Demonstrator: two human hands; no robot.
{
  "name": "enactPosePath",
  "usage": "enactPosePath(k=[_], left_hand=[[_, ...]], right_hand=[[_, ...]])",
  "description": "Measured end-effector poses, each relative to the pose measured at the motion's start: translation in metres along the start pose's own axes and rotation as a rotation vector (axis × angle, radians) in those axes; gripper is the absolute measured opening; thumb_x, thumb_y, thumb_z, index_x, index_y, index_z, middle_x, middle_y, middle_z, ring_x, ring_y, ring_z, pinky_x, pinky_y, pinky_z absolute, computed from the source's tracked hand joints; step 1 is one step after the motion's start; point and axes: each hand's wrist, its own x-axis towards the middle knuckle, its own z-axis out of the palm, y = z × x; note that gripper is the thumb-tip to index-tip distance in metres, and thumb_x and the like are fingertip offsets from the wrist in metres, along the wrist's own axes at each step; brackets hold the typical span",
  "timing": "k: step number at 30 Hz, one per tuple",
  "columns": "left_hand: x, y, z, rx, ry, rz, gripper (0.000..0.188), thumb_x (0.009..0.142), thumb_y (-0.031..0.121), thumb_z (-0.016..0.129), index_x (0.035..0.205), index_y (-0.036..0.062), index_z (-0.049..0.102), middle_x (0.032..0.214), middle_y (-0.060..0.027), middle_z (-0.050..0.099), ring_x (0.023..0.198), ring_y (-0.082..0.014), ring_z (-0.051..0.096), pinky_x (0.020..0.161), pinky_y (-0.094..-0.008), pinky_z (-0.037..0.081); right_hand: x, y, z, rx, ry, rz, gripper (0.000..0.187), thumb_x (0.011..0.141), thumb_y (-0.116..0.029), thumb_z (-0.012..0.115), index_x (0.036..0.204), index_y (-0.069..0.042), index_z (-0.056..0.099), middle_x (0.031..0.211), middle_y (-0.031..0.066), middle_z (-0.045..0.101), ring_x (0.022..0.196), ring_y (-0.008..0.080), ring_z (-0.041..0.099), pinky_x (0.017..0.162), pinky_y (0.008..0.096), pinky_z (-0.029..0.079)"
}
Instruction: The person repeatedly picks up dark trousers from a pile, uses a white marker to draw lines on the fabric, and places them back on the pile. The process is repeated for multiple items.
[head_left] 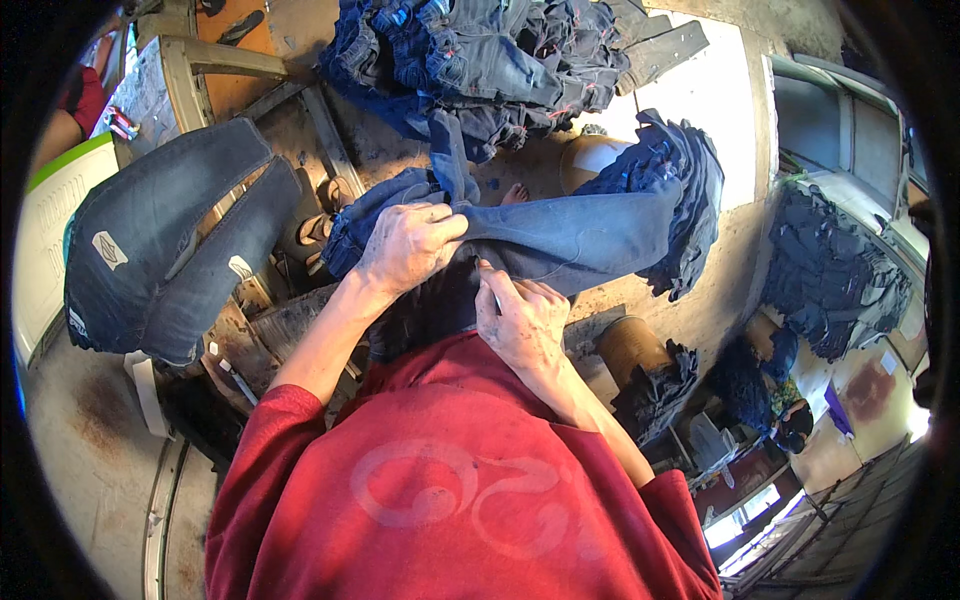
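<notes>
So the faded blue denim trouser leg [590,232] is held up in front of the red shirt [410,390], long axis stretched sideways, nearly all of it off to the right of the fingers. Its left end is gripped by the left hand [415,245], fingers curled in tight. The lower edge near that end is met by the right hand [525,315], thumb and forefinger brought close; whether cloth or some small thing is pinched there honestly can't be told. The long span is nearer the right hand.

The far right end is laid over, or maybe just in front of, a blue denim pile [697,190], so that side's kinda crowded. Black cloth [425,310] is bunched just below the hands, pretty much in the way. A big jeans heap [490,65] is stacked beyond. Dark denim [660,395] is draped by the lower right edge of a tan drum [632,345]. On the left, dark jeans [150,260] are spread near the wooden frame [182,95], well apart from the hands.
</notes>
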Motion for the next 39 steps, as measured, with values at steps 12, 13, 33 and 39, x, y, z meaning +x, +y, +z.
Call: enactPosePath(k=[12,13,33,39], left_hand=[[0.003,0.003,0.000,0.031,-0.008,-0.029,0.014,0.082,0.008,0.076,0.082,0.0095,0.062,0.075,-0.0098,0.063,0.073,-0.0334,0.070,0.064,-0.0450,0.055],[0.003,0.003,0.001,0.035,-0.005,-0.037,0.014,0.081,0.009,0.076,0.081,0.0097,0.062,0.075,-0.0098,0.063,0.072,-0.0334,0.070,0.064,-0.0451,0.055],[0.002,0.005,0.004,0.029,0.019,-0.047,0.016,0.083,0.009,0.078,0.081,0.0088,0.062,0.073,-0.0100,0.062,0.071,-0.0341,0.069,0.062,-0.0460,0.055],[0.007,0.019,-0.005,0.044,0.001,-0.128,0.021,0.085,0.016,0.083,0.084,0.0086,0.063,0.077,-0.0099,0.063,0.076,-0.0338,0.069,0.066,-0.0452,0.054]], right_hand=[[0.004,0.001,-0.002,0.005,-0.020,0.036,0.020,0.091,-0.009,0.074,0.111,-0.011,0.077,0.063,0.0067,0.065,0.052,0.0233,0.065,0.054,0.0381,0.052],[0.003,0.001,-0.002,-0.009,0.008,-0.007,0.021,0.091,-0.009,0.074,0.112,-0.011,0.077,0.063,0.0067,0.065,0.053,0.0234,0.066,0.054,0.0380,0.052],[0.002,0.002,-0.003,0.016,0.077,0.033,0.022,0.091,-0.010,0.075,0.113,-0.011,0.077,0.063,0.0028,0.065,0.053,0.0212,0.063,0.057,0.0370,0.047],[-0.012,0.014,-0.014,0.067,0.009,-0.060,0.025,0.088,-0.006,0.077,0.114,-0.009,0.079,0.069,0.0050,0.069,0.061,0.0220,0.067,0.078,0.0391,0.060]])
